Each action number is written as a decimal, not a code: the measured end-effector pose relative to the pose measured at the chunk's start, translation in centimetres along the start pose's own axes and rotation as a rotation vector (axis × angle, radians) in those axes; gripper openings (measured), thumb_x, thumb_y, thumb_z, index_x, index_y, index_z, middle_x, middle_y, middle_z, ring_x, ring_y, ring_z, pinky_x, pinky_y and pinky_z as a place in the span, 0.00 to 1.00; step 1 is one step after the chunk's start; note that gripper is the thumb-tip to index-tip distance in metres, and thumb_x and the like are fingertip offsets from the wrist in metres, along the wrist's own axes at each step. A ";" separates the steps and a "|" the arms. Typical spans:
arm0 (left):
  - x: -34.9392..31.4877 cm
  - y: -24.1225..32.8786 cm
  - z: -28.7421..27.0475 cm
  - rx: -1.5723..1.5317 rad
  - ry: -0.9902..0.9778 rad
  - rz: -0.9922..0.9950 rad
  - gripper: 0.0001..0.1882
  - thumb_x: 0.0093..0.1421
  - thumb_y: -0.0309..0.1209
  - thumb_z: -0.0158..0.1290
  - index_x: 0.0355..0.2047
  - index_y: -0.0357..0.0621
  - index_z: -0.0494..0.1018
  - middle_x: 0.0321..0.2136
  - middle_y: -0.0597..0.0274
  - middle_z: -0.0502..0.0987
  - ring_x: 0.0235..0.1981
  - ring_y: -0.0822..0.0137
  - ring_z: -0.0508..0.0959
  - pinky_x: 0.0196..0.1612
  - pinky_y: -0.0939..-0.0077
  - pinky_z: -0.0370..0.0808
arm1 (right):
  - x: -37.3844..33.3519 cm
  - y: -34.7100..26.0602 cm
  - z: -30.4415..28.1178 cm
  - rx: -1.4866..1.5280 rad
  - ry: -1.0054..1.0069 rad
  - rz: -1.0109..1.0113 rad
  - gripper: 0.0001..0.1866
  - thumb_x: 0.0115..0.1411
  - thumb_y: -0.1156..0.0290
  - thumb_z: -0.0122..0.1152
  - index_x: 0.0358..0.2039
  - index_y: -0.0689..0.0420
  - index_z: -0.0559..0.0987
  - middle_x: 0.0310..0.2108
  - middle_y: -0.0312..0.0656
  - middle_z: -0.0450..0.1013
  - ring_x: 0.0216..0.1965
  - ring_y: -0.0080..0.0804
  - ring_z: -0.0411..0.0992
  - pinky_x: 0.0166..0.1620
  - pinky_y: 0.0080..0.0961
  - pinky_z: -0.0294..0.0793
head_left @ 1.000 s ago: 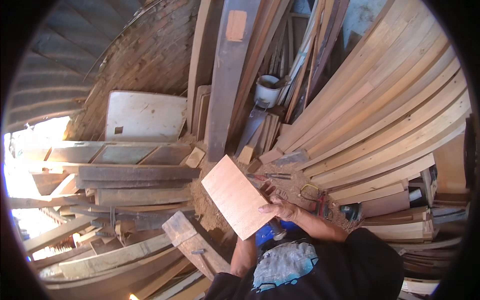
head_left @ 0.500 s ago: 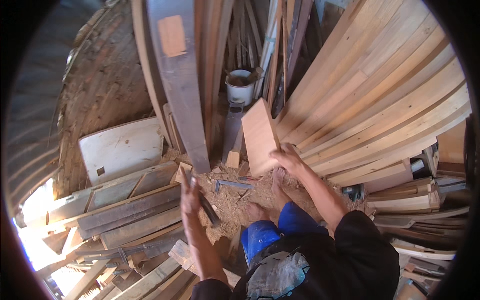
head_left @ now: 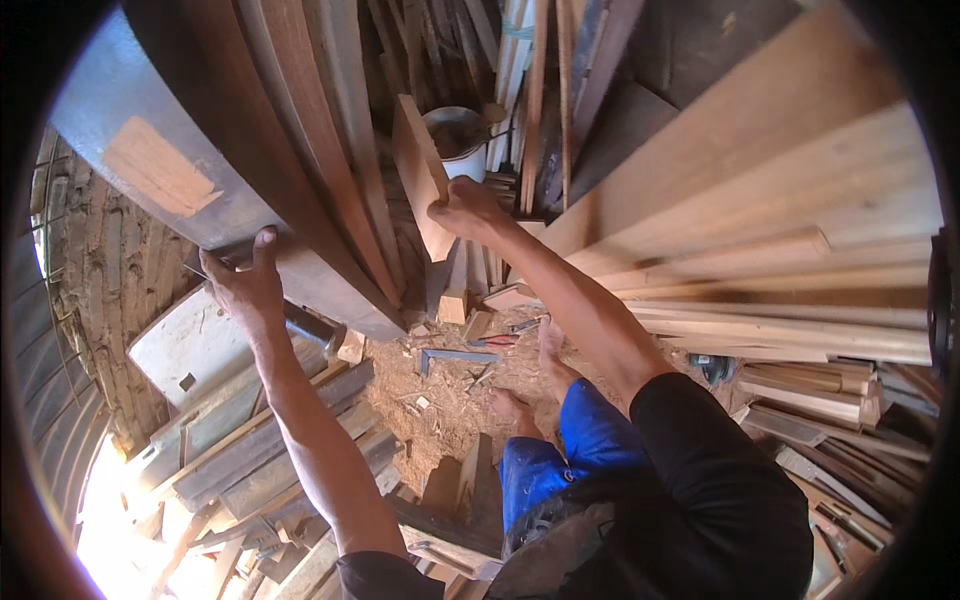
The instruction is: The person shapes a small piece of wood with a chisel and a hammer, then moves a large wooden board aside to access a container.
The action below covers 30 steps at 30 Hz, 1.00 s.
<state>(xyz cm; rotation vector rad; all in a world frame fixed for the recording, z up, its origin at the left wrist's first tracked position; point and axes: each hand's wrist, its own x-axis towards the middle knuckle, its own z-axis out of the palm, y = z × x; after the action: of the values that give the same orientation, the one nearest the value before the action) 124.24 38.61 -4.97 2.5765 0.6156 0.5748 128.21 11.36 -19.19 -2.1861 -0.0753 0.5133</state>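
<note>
My right hand (head_left: 468, 210) grips the edge of a short, flat wooden board (head_left: 415, 165), held tilted in front of the white bucket. My left hand (head_left: 245, 290) is at the lower edge of a long grey plank (head_left: 290, 265) that leans upright, its thumb against the plank's face. That hand also holds a tool with a dark cylindrical end (head_left: 310, 325); a thin tip shows past the fingers. The rest of the tool is hidden by the hand, so I cannot make out its kind. A bare wood patch (head_left: 160, 165) marks the grey plank.
A metal square (head_left: 455, 355) and red-handled pliers (head_left: 495, 341) lie on the shavings between my feet and the planks. Behind stands a white bucket (head_left: 465, 165). Long boards (head_left: 720, 200) lean at right. Stacked timber (head_left: 270, 420) and a white panel (head_left: 190, 345) are at left.
My left hand has moved up and left with the tool, onto the grey plank. My right hand has carried the short board away and left, turning it more edge-on. The view has shifted.
</note>
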 end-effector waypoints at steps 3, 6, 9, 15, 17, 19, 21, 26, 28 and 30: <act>-0.1 -0.8 0.4 0.036 -0.014 0.024 0.53 0.42 0.54 0.67 0.59 0.30 0.58 0.48 0.41 0.71 0.50 0.44 0.68 0.54 0.51 0.64 | 4.1 -0.1 1.9 -0.024 -0.016 0.020 0.20 0.51 0.60 0.54 0.26 0.69 0.79 0.28 0.62 0.75 0.33 0.56 0.76 0.39 0.43 0.74; -0.1 -0.7 0.7 0.120 0.021 0.097 0.46 0.45 0.52 0.66 0.54 0.31 0.62 0.47 0.41 0.71 0.48 0.46 0.70 0.52 0.53 0.66 | 7.3 0.1 4.7 -0.076 0.027 -0.082 0.19 0.53 0.61 0.54 0.26 0.67 0.80 0.29 0.62 0.75 0.36 0.56 0.76 0.41 0.44 0.75; -0.7 -1.4 -0.6 0.155 0.048 0.126 0.38 0.49 0.48 0.65 0.50 0.31 0.66 0.44 0.42 0.72 0.47 0.49 0.73 0.51 0.57 0.67 | 9.4 -2.8 6.2 -0.008 0.013 0.133 0.14 0.51 0.64 0.60 0.30 0.64 0.81 0.32 0.57 0.77 0.40 0.52 0.77 0.39 0.40 0.77; 0.1 0.1 0.2 0.043 -0.007 0.127 0.53 0.41 0.62 0.64 0.55 0.33 0.61 0.41 0.46 0.70 0.42 0.50 0.67 0.48 0.52 0.65 | 12.7 1.3 7.5 -0.158 -0.046 -0.259 0.13 0.56 0.67 0.53 0.37 0.61 0.79 0.34 0.56 0.77 0.40 0.51 0.76 0.41 0.42 0.76; -0.3 0.1 0.4 0.097 0.009 0.092 0.48 0.44 0.56 0.65 0.54 0.33 0.62 0.43 0.45 0.71 0.44 0.48 0.69 0.49 0.53 0.66 | 10.0 1.9 7.9 -0.127 -0.236 -0.331 0.16 0.62 0.65 0.46 0.44 0.61 0.76 0.39 0.57 0.75 0.43 0.52 0.74 0.44 0.45 0.74; -0.5 0.4 0.0 0.145 0.027 0.069 0.42 0.46 0.50 0.67 0.53 0.34 0.64 0.44 0.43 0.71 0.46 0.47 0.71 0.51 0.54 0.66 | 6.1 3.1 8.2 -0.046 -0.388 -0.210 0.19 0.66 0.60 0.42 0.47 0.62 0.72 0.42 0.60 0.72 0.45 0.54 0.72 0.48 0.45 0.72; -0.4 0.5 -0.1 0.158 0.016 0.051 0.44 0.45 0.48 0.68 0.55 0.34 0.63 0.44 0.43 0.71 0.47 0.46 0.71 0.50 0.54 0.67 | 2.1 5.4 9.5 0.030 -0.417 0.055 0.20 0.66 0.58 0.43 0.42 0.63 0.72 0.40 0.60 0.73 0.44 0.55 0.72 0.48 0.43 0.71; -0.6 -0.2 -0.6 0.135 0.000 0.033 0.47 0.44 0.52 0.67 0.56 0.33 0.61 0.44 0.43 0.72 0.47 0.46 0.69 0.51 0.52 0.66 | -4.0 9.9 10.4 -0.178 -0.465 -0.188 0.17 0.65 0.58 0.47 0.35 0.60 0.75 0.36 0.55 0.74 0.40 0.49 0.74 0.44 0.41 0.73; -0.2 1.2 -0.3 0.124 -0.017 0.056 0.52 0.42 0.58 0.66 0.56 0.32 0.60 0.44 0.44 0.72 0.46 0.46 0.68 0.51 0.50 0.64 | -2.7 12.9 12.5 -0.263 -0.385 -0.133 0.17 0.65 0.57 0.47 0.37 0.59 0.76 0.37 0.55 0.74 0.42 0.50 0.73 0.45 0.42 0.73; -0.4 1.1 -0.2 0.111 -0.019 0.033 0.51 0.42 0.58 0.66 0.56 0.32 0.61 0.45 0.44 0.72 0.47 0.46 0.68 0.51 0.52 0.65 | -0.5 12.3 12.6 -0.297 -0.256 0.002 0.19 0.64 0.56 0.48 0.39 0.60 0.76 0.37 0.57 0.74 0.42 0.51 0.74 0.45 0.43 0.74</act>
<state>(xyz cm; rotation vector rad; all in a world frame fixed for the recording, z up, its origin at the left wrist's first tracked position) 124.22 37.58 -4.40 2.6976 0.6165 0.5397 121.29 12.96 -35.32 -2.3953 -0.3046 0.8252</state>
